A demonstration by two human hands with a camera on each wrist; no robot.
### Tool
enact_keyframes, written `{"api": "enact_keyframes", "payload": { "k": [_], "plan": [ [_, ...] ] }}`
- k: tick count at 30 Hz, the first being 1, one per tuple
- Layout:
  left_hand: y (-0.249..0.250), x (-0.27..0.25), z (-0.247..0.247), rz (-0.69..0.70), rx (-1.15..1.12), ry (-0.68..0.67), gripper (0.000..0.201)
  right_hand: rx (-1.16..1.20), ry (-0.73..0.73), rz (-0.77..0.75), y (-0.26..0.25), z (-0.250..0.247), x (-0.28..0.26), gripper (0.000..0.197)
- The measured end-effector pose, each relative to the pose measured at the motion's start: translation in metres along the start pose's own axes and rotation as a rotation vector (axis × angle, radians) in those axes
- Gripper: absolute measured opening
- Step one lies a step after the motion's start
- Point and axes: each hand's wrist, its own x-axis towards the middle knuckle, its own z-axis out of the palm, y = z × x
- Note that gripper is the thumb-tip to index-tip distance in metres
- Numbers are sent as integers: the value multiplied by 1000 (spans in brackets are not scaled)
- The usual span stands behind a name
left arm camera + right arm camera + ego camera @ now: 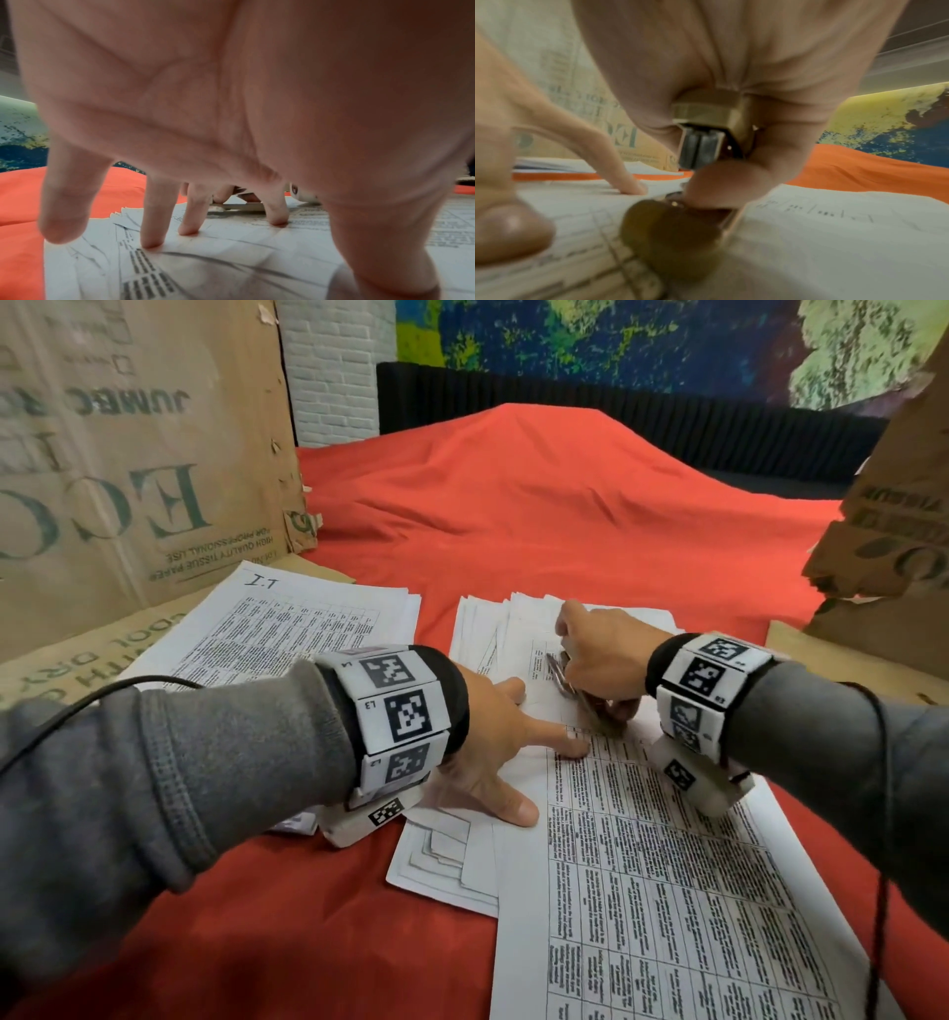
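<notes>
At far left a cardboard box (128, 454) stands upended. Before it lies a stack (287, 629) of printed pages, squared up and touched by neither hand; I take these for sets already fastened. Next comes the left hand (493, 742), fingers spread and straight, pressing the sheets (667, 891) flat. Just right of its forefinger the stapler (562, 675) sits over the top corner of those sheets, and the right hand (601, 649) is wrapped around it, bearing down. The step in hand looks like fastening one set, but whether the staple has gone through cannot be told. Under that set a fanned pile (493, 624) of loose pages lies waiting, so a good share of the work seems left. Further right, a second, torn box (898, 531) leans in. Everything rests on a rumpled red cloth (513, 505) that humps up behind. Beyond it are a dark ridged panel (616, 397), white brick (334, 367) and a blue-and-green mural (616, 341).
</notes>
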Motion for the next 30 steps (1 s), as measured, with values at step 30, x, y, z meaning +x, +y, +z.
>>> {"api": "enact_keyframes", "payload": {
  "k": [30],
  "plan": [
    [2, -6, 12, 42, 73, 53, 64, -77, 18, -156, -14, 13, -36, 27]
  ]
}}
